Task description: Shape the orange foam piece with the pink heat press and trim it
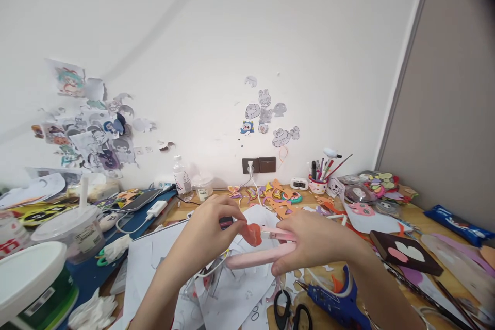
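Observation:
My left hand pinches a small curved orange-red foam piece between thumb and fingers. In my right hand is a pink two-armed tool, which looks like a small hair straightener; its arms are spread apart and point left. The foam piece is at the end of the upper arm; whether they touch, I cannot tell. Beneath both hands lie white paper sheets with line drawings. Black-handled scissors and a blue glue gun rest below my right hand.
Orange foam scraps litter the table's back. A pen cup, a clock and a bottle stand by the wall. At left are a lidded drink cup and a white-green tub. A dark box lies right.

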`<state>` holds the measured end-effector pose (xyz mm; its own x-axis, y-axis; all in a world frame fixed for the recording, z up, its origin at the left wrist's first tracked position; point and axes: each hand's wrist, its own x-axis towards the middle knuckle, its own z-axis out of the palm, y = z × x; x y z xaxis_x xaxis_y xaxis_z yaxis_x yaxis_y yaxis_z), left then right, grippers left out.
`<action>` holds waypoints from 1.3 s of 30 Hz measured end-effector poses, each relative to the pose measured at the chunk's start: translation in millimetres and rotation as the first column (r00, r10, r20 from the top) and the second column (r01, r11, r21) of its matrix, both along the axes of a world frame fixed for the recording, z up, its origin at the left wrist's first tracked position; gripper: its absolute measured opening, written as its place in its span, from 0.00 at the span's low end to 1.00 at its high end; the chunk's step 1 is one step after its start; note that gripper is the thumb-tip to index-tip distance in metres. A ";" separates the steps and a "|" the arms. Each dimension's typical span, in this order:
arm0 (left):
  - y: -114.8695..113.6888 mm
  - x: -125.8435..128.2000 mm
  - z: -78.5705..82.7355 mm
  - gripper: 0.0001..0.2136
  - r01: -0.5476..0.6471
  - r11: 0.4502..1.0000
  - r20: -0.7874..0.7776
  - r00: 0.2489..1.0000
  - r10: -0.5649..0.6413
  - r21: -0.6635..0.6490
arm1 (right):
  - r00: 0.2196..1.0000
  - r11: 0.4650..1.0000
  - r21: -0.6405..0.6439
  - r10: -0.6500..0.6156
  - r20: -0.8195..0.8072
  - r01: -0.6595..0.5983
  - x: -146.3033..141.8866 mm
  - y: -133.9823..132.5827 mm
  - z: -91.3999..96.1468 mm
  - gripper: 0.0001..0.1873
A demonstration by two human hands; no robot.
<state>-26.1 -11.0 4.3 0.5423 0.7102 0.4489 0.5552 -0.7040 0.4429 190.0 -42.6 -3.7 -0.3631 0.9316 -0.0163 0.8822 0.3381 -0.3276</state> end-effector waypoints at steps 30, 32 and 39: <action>-2.7 -7.8 4.3 0.08 -0.119 0.993 -0.084 0.990 0.117 -0.018 | 0.990 0.994 -0.098 -0.039 0.139 0.053 10.6 7.1 -0.2 0.29; -1.0 -8.0 3.8 0.08 -0.109 0.994 -0.080 0.991 0.109 -0.007 | 0.986 0.990 -0.132 -0.025 0.165 0.047 11.9 5.7 -0.5 0.28; -3.1 -10.2 5.2 0.08 -0.119 0.993 -0.083 0.990 0.116 -0.026 | 0.984 0.983 -0.184 0.054 0.171 -0.022 14.4 6.2 -1.1 0.29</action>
